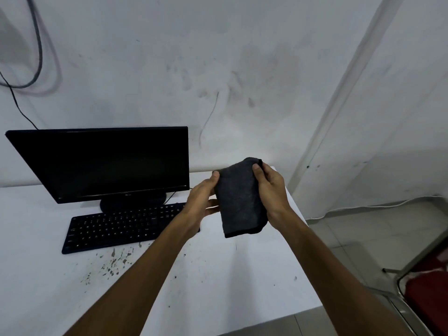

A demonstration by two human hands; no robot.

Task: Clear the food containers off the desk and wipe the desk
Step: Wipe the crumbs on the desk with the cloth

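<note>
Now the wiping step is beginning: the left hand [202,198] and right hand [270,190] both clamp their fingers on a folded dark grey cloth [240,197], held between them above the white desk [242,275]. No food containers are visible. Next, the cloth must go down to the dark crumbs [114,260] below the left fingers.

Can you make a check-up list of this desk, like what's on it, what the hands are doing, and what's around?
Surface: white desk, dark crumbs and specks in front of the keyboard.
Job's things: folded dark grey cloth, held above the desk; no food containers seen.
Clutter: black flat monitor, screen dark; black keyboard.
Hands: left hand and right hand both grip the cloth.
Cables: black cable on the wall; white cable along the floor.
Surroundings: scuffed white wall; red-seated metal chair, right.
</note>
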